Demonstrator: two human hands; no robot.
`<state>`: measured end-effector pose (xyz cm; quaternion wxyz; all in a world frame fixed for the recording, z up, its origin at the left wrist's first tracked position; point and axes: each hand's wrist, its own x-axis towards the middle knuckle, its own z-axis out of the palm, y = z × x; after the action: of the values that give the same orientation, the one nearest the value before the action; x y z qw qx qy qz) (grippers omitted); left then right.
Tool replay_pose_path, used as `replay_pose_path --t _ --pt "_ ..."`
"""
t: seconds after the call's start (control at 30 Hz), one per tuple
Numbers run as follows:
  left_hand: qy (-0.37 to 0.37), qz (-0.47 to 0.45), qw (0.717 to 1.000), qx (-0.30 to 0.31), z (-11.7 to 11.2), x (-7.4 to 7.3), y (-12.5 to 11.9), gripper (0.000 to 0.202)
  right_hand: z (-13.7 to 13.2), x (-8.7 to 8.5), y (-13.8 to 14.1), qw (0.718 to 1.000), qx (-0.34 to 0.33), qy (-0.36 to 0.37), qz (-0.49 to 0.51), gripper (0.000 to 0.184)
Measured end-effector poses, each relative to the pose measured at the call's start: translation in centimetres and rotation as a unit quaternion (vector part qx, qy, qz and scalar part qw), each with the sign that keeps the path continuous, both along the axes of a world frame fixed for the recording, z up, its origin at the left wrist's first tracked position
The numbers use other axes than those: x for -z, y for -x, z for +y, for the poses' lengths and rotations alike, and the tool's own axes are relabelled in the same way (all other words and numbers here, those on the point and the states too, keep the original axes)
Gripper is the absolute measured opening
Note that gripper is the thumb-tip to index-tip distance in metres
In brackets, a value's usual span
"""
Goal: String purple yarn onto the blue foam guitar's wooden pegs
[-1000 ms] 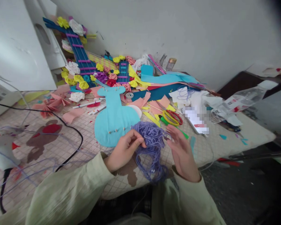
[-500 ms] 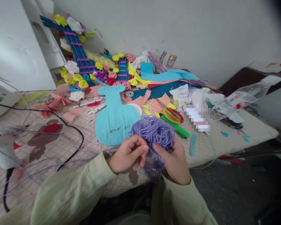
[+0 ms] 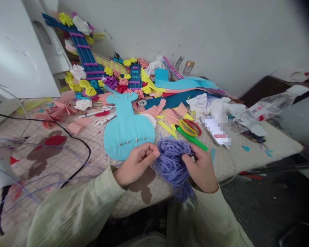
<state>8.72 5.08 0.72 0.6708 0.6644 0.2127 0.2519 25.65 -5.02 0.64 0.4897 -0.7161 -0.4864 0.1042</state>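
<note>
A loose bundle of purple yarn point(image 3: 172, 161) hangs over the table's front edge. My right hand point(image 3: 202, 168) is closed on its right side, thumb in front and fingers partly hidden behind. At the left edge of the bundle, the thumb and fingertips of my left hand point(image 3: 137, 161) are pinched together on the yarn; the strand between them hardly shows. Just beyond my left hand lies a turquoise guitar-shaped cutout point(image 3: 128, 130) with small pegs in two rows. Yellow-and-red scissors point(image 3: 189, 127) and a green cutter point(image 3: 193, 139) lie behind the bundle.
A glue gun point(image 3: 5, 164) with a black cord point(image 3: 77, 139) occupies the left side. Paper flowers and a blue decorated guitar neck point(image 3: 86, 56) stand at the back. Paper scraps point(image 3: 78, 125) and markers point(image 3: 105, 118) are scattered about. A plastic bottle point(image 3: 273, 104) lies at right.
The yarn bundle has shifted down and to the right with my right hand, uncovering yellow scraps behind it. My left hand has moved slightly up and left, its fingers more tightly pinched.
</note>
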Motion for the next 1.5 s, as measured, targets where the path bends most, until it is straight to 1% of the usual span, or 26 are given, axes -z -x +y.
replay_pose_path --t 0.03,0.07,0.1,0.13,0.2,0.27,0.33,0.37,0.4,0.5,0.57,0.6,0.67,0.73,0.83,0.9,0.97,1.03,1.13,1.23,1.33,1.4,1.47,1.5 --pt "-0.002 -0.003 1.000 -0.001 0.0 0.1 0.0 0.023 0.0 0.0 -0.2 0.996 -0.071 -0.014 0.059 0.032" --pt "-0.002 -0.005 1.000 0.000 0.0 0.2 0.0 0.022 0.0 0.0 -0.3 0.985 -0.129 -0.035 0.109 0.038" --pt "-0.002 -0.006 1.000 0.002 0.1 0.3 -0.1 0.021 0.1 -0.2 -0.4 0.975 -0.167 -0.050 0.137 0.040" --pt "-0.003 -0.006 1.000 0.005 0.1 0.4 -0.1 0.021 0.3 -0.5 -0.4 0.972 -0.183 -0.053 0.136 0.041" --pt "-0.009 -0.009 1.000 0.004 0.1 0.5 -0.1 0.020 1.0 -1.2 -0.2 0.980 -0.188 -0.018 0.065 0.041" --pt "-0.019 -0.016 1.000 -0.001 0.2 0.6 -0.1 0.019 2.0 -1.8 -0.1 0.974 -0.219 0.051 -0.017 0.039" --pt "-0.032 -0.017 0.999 -0.004 0.3 0.8 0.0 0.019 2.9 -2.1 0.1 0.959 -0.260 0.102 -0.040 0.031" --pt "-0.039 -0.013 0.999 -0.006 0.4 0.9 0.1 0.018 3.2 -2.1 0.1 0.957 -0.264 0.114 -0.033 0.027" --pt "-0.047 -0.006 0.999 -0.008 0.4 0.9 0.2 0.019 3.5 -2.1 0.2 0.962 -0.249 0.114 -0.021 0.023" --pt "-0.081 0.022 0.996 -0.016 0.5 1.0 0.3 0.020 3.7 -1.7 0.3 0.985 -0.154 0.080 0.005 0.016" --pt "-0.110 0.041 0.993 -0.019 0.5 1.0 0.4 0.021 3.6 -1.4 0.6 0.993 -0.103 0.057 0.004 0.012" --pt "-0.125 0.049 0.991 -0.022 0.4 0.9 0.4 0.022 3.5 -1.4 0.8 0.995 -0.087 0.048 0.000 0.011" --pt "-0.152 0.057 0.986 -0.035 0.3 0.7 0.4 0.021 3.4 -1.2 1.2 0.997 -0.063 0.028 -0.023 0.008" --pt "-0.177 0.062 0.981 -0.045 0.2 0.5 0.3 0.020 3.3 -1.1 1.7 0.997 -0.032 -0.002 -0.067 0.008" --pt "-0.210 0.072 0.974 -0.044 0.1 0.4 0.3 0.019 3.5 -0.6 2.4 0.989 0.007 -0.047 -0.138 0.013" --pt "-0.217 0.077 0.972 -0.038 0.0 0.5 0.2 0.019 3.6 -0.2 2.7 0.984 0.009 -0.063 -0.165 0.020" --pt "-0.216 0.082 0.972 -0.036 -0.2 0.7 0.2 0.019 3.8 0.1 2.7 0.983 -0.002 -0.069 -0.169 0.023" --pt "-0.215 0.089 0.972 -0.042 -0.4 0.8 0.2 0.018 3.8 0.1 2.6 0.989 -0.010 -0.066 -0.136 0.022" --pt "-0.215 0.098 0.969 -0.066 -0.7 0.7 0.2 0.018 3.7 0.0 2.5 0.999 -0.017 -0.043 -0.021 0.015" --pt "-0.207 0.098 0.966 -0.119 -0.7 0.5 0.2 0.021 3.4 -0.2 2.8 0.996 -0.024 -0.030 0.085 0.017" --pt "-0.160 0.099 0.968 -0.163 -0.5 0.4 0.0 0.029 3.0 -0.2 3.4 0.989 -0.027 -0.030 0.141 0.021" --pt "-0.106 0.103 0.976 -0.158 -0.2 0.4 -0.1 0.038 2.7 -0.2 3.8 0.986 -0.017 -0.037 0.160 0.022" --pt "-0.060 0.106 0.985 -0.124 0.0 0.4 0.0 0.044 2.6 0.1 4.1 0.983 -0.005 -0.045 0.176 0.023" --pt "-0.052 0.105 0.988 -0.101 0.1 0.5 0.0 0.043 2.6 0.3 4.2 0.981 -0.002 -0.051 0.190 0.023"
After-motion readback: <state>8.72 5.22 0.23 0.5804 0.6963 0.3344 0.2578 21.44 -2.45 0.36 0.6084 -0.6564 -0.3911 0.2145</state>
